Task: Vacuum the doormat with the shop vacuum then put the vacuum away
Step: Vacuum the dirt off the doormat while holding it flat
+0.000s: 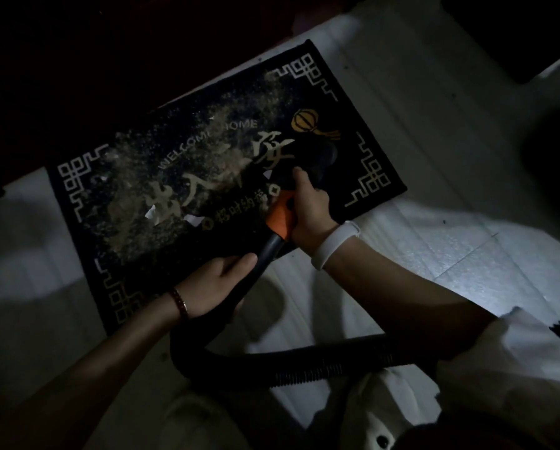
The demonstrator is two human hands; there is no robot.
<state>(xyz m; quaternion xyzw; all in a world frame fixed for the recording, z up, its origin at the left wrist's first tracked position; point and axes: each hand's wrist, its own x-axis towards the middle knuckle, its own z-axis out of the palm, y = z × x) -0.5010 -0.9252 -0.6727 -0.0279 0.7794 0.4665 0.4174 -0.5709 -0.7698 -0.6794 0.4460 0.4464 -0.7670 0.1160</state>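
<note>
Dim scene, lit mainly at lower right. A black rectangular doormat [353,102] with a gold fret border, a gold lantern motif and "WELCOME HOME" lettering is lying at an angle on the pale tiled floor [434,108]. A band of tan, sandy dirt [181,151] is covering the mat's middle and upper left, with a few white paper scraps [192,219] sitting among it.

The right hand [307,209] is gripping the black-and-orange vacuum nozzle handle [280,219], fingers curled around it, and the dark nozzle head [324,155] is sitting on the mat just below the lantern. A white band [335,243] is sitting on that wrist.

The left hand [217,284] is holding the black tube just behind the orange collar, thumb lying along it; a dark red bracelet [179,302] is circling the wrist.

The black ribbed hose [291,362] is looping down from the handle and running right across the person's white clothing [499,368]. The vacuum body is out of view.
</note>
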